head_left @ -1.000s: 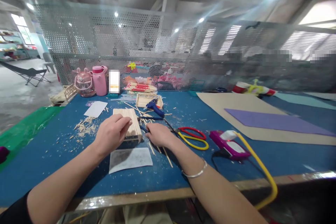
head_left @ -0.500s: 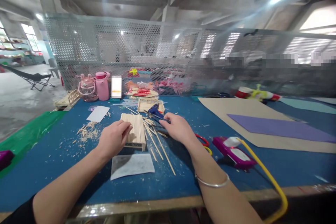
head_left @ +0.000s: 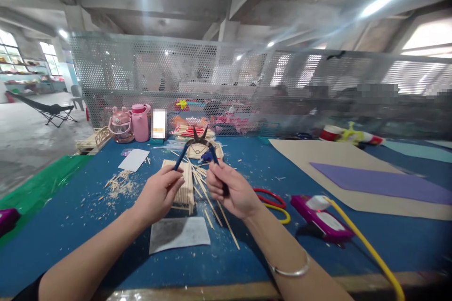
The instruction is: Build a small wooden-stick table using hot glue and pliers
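Both hands grip a pair of blue-handled pliers [head_left: 200, 138], held up over the table with the jaws spread and pointing away from me. My left hand [head_left: 158, 195] pinches the end of the left handle between thumb and fingers. Around the right handle, my right hand [head_left: 231, 188] is closed in a fist. Below and between the hands lies a small slatted platform of wooden sticks [head_left: 185, 188], partly hidden by my left hand. Loose thin sticks [head_left: 208, 193] fan out to its right. A blue object [head_left: 206, 156], its kind unclear, shows behind the pliers.
A grey-white sheet [head_left: 180, 235] lies near me. Wood scraps [head_left: 120, 186] and a white card [head_left: 134, 160] are on the left. Scissors with red and yellow loops [head_left: 282, 214] and a purple device [head_left: 325, 221] with a yellow cable sit right. Pink bottles [head_left: 140, 124] stand behind.
The pliers have come up from beside the stick platform to between my hands, jaws spread. My left hand has left the platform and taken the left handle.
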`<state>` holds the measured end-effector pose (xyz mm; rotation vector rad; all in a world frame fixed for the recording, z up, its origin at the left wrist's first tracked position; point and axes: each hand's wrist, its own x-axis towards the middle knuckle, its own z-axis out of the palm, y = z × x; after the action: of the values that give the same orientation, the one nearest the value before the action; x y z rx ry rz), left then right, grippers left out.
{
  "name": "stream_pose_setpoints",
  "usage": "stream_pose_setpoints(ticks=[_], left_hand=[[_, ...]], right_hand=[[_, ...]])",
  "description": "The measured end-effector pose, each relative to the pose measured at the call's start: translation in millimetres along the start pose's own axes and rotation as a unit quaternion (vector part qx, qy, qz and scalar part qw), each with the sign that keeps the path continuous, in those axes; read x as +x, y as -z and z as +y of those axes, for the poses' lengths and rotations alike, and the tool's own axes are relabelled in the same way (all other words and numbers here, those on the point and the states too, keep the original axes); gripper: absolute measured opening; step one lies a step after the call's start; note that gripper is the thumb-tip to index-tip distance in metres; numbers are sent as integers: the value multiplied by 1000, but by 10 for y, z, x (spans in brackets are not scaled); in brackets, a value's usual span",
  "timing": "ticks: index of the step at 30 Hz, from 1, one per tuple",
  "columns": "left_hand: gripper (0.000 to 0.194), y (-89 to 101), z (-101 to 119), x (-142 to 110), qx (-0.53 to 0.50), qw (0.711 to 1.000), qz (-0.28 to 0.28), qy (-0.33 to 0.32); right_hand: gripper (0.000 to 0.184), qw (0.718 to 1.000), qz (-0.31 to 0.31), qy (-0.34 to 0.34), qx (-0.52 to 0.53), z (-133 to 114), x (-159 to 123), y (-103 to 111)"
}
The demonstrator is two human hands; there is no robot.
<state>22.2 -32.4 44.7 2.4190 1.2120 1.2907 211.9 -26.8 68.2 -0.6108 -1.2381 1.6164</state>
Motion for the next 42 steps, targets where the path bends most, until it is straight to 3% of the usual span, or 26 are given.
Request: stream_pose_setpoints(ticks=[3,6,8,11,15,17,20,23,25,28,30,33,42], left_hand=[[24,73,82,3,-48,998,32,5],[26,120,152,-17,-102,995,-1,1],[27,125,180,-36,-122,992,-28,4],[26,105,216,-66,-134,990,-42,-1],[28,68,274,-109,-161,983,-87,-8],[29,58,272,-121,-191,979,-69,29],[29,56,210,-115,-207,973,14,99],[29,53,131,-99,-185,973,54,126],[29,42,98,-94,-181,973,52,130],[30,20,79,-97,-182,974,43,127],[30,12,72,-100,-177,976,39,122],[28,15,66,-99,-164,979,35,112],[32,44,93,-98,-128,988,-2,82]], right_hand=[[23,997,-61,23,32,60,-28,-68],[60,983,-178,-3,35,99,-49,-149],[76,978,-207,7,24,117,-55,-204],[80,985,-161,63,12,145,-51,-258],[81,987,-145,75,-3,122,-43,-233],[81,985,-139,94,-26,61,-53,-180],[80,978,-89,162,-99,-35,-80,-69],[77,934,-15,196,-297,-52,-97,36],[77,864,5,191,-467,-17,-100,75],[80,760,-25,164,-628,45,-97,74],[81,727,-50,151,-668,65,-97,54],[83,711,-69,149,-683,63,-103,28],[85,710,-83,133,-686,61,-113,-19]])
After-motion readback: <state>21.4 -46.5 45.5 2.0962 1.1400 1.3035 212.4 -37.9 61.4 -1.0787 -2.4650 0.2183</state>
